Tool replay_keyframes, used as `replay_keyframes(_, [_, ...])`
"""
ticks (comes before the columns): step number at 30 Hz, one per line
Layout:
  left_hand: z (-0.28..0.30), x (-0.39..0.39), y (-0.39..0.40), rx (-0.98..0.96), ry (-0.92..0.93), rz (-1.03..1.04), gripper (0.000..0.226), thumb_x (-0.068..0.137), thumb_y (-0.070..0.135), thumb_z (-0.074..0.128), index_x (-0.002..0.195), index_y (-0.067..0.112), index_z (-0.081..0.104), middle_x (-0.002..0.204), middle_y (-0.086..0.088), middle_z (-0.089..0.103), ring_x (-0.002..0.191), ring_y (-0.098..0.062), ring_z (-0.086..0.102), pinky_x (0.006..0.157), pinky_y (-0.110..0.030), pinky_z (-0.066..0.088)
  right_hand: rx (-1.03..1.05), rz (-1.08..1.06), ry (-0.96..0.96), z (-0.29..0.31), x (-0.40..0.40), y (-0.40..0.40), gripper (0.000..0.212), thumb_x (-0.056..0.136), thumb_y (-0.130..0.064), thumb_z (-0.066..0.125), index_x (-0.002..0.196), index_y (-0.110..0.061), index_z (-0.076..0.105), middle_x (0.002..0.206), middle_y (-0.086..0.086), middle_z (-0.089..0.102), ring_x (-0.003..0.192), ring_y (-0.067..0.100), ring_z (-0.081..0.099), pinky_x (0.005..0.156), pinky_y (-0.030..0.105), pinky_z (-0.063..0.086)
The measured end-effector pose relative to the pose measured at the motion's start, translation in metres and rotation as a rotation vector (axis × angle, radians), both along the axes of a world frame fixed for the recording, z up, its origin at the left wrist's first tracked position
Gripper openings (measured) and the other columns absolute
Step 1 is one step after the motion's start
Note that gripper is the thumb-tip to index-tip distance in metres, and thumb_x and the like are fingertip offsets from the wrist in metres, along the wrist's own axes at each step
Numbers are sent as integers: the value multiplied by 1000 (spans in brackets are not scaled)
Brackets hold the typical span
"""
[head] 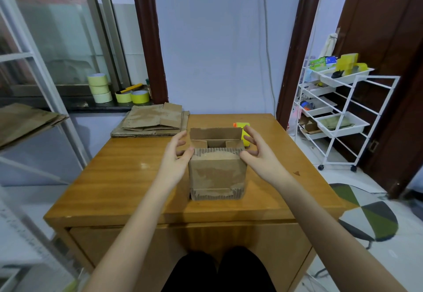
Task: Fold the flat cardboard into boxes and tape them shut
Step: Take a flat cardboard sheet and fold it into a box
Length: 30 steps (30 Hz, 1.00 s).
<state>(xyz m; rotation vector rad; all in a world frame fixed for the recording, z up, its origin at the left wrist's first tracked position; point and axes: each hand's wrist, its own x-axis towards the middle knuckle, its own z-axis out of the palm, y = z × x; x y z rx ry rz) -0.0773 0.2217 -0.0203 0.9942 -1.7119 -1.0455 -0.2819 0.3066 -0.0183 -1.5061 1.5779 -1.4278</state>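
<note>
Standing mid-worktop (137, 177), the box (217, 175) sits between your left hand (177, 154) and right hand (256, 154), each grip loosely spread and empty, so press both side flaps flat before taping.

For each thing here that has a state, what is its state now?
Box: upright on the table, top flaps not shut.
Flat cardboard: stacked, unfolded.
Yellow tape: behind the box, untouched.
Left hand: fingers at the box's top left.
Right hand: fingers at its top right.
</note>
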Motion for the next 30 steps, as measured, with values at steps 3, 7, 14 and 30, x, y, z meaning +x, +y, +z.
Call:
replay_keyframes(3, [5, 0, 1, -18, -34, -24, 56, 98, 15, 51, 147, 30, 31, 141, -7, 41, 115, -18, 50, 90, -25, 38, -14, 26, 42, 7, 1, -3, 73, 93, -5, 54, 151, -27, 16, 148, -7, 31, 140, 6, 25, 111, 30, 33])
replay_keyframes(7, [9, 1, 2, -55, -62, -65, 57, 99, 12, 47, 145, 38, 27, 145, -8, 36, 125, -19, 44, 94, -21, 34, -6, 14, 69, 9, 0, -3, 64, 93, -6, 53, 147, -29, 29, 140, -9, 40, 134, 7, 35, 105, 27, 38])
replay_keyframes(14, [3, 5, 1, -84, -127, -119, 28, 101, 15, 44, 119, 29, 60, 127, 7, 54, 117, -7, 47, 102, -25, 36, 47, 2, 223, 4, -1, 0, 29, 98, -12, 46, 122, -22, 59, 128, -10, 47, 121, 5, 41, 100, 25, 37])
replay_keyframes(30, [20, -3, -9, 174, -3, 56, 3, 86, 19, 71, 87, 20, 69, 89, 0, 65, 84, -15, 60, 55, -32, 55, 137, -224, 137, 14, 7, -25, 16, 88, -25, 66, 90, -9, 64, 95, 2, 61, 94, 21, 57, 82, 38, 48])
